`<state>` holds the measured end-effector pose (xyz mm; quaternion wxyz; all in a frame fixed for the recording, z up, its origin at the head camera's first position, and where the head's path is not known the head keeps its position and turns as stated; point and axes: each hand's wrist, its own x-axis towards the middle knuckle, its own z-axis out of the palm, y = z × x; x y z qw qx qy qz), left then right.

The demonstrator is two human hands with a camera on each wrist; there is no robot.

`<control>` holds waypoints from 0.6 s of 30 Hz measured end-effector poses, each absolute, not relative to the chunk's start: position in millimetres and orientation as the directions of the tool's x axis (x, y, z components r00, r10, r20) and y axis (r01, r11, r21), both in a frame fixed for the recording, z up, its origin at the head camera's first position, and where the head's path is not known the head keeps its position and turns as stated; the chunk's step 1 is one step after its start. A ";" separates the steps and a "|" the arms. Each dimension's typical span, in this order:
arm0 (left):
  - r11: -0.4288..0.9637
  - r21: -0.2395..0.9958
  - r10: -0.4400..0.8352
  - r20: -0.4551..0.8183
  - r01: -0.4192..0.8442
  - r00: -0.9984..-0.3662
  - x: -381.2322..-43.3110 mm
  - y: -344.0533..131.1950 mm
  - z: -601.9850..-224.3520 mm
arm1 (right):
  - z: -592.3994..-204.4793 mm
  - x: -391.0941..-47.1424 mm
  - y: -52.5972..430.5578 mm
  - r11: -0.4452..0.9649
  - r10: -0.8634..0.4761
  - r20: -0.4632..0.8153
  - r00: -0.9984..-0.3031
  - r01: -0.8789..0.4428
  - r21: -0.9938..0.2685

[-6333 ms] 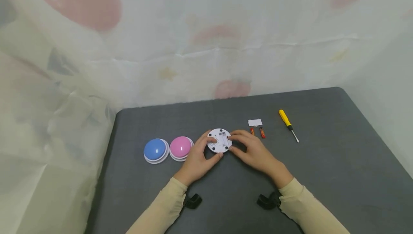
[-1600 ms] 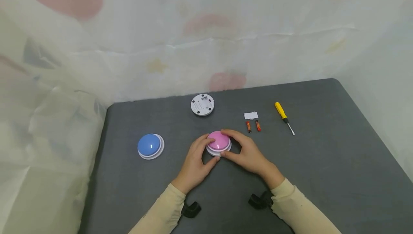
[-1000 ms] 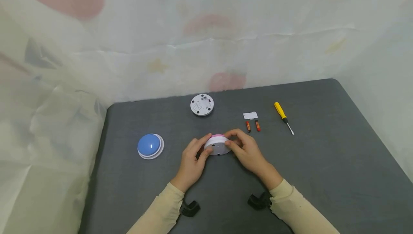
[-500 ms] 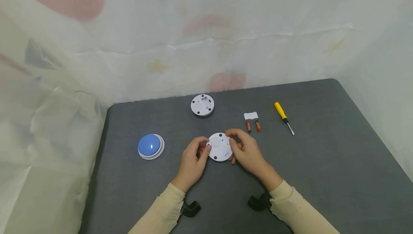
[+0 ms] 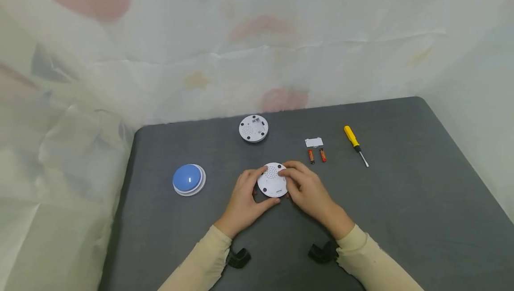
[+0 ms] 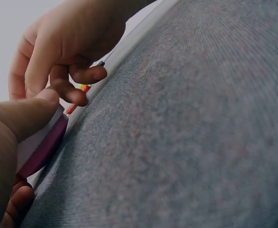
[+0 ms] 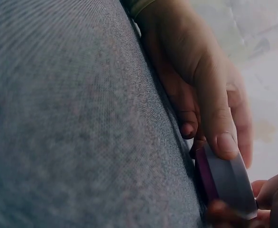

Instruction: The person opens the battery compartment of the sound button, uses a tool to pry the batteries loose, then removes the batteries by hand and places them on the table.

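A round pink buzzer button [image 5: 273, 186] is upside down between both hands. Its white underside, with speaker holes and dark feet, faces up in the head view. My left hand [image 5: 243, 199] grips its left side, with the thumb along the near rim. Fingertips of my right hand [image 5: 311, 188] lie on the underside's right part, while other fingers curl below the right edge. In the left wrist view, the pink dome [image 6: 46, 147] shows beneath the white rim. The right wrist view has the left thumb [image 7: 224, 142] on the rim; a right fingertip there is blurred.
A blue buzzer button [image 5: 187, 178] stands dome up at left. Another white buzzer [image 5: 253, 129] lies upside down near the back edge, its battery slot uncovered. A white battery cover [image 5: 314, 142], two red batteries [image 5: 311, 156] and a yellow-handled screwdriver [image 5: 351, 135] lie right on the dark table [image 5: 401, 219].
The white buzzer went from the hands to the back. The pink buzzer button came in from the left and was turned underside up. Lately the right fingertips moved onto its underside.
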<state>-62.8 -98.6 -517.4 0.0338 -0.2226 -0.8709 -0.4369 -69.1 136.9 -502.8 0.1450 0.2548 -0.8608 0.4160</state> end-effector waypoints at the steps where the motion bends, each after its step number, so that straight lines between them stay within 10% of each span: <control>1: 0.524 0.748 0.356 0.241 0.407 -0.903 -62.5 -98.1 -517.3 | -501.7 -69.0 137.8 0.557 -0.333 0.477 -0.813 -0.578 -0.596; 9: 0.499 0.781 0.313 0.241 0.375 -0.919 -61.1 -95.3 -517.1 | -493.0 -72.2 144.8 0.622 -0.538 0.509 -0.672 -0.724 -0.298; 18: 0.448 0.809 0.316 0.255 0.381 -0.914 -63.2 -97.9 -516.4 | -474.5 -72.8 148.1 0.475 -0.682 0.487 -0.546 -0.837 -0.273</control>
